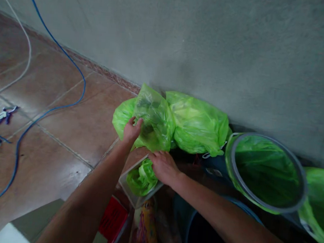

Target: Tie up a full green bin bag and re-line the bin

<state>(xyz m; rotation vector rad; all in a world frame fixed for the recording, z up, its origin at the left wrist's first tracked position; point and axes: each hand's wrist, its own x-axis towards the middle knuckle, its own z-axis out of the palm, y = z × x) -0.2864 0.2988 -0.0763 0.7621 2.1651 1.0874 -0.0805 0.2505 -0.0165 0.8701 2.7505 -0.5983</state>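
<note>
My left hand [132,129] is at the front of a translucent green plastic bag [153,126], its visible fingertips apart. Whether it presses on the plastic I cannot tell. Lower and to the right, my right hand [165,167] curls over the upper right edge of a small white container [138,201]. Crumpled bright green plastic [142,178] lies inside this container. My right hand's fingertips are partly hidden.
Against the grey wall sits another full green bag [198,124]. To the right stands a bin with a grey rim [233,157] and green liner, above a dark blue bin [189,223]. A blue cable [52,110] crosses the tiled floor. A red item [113,218] lies near my left forearm.
</note>
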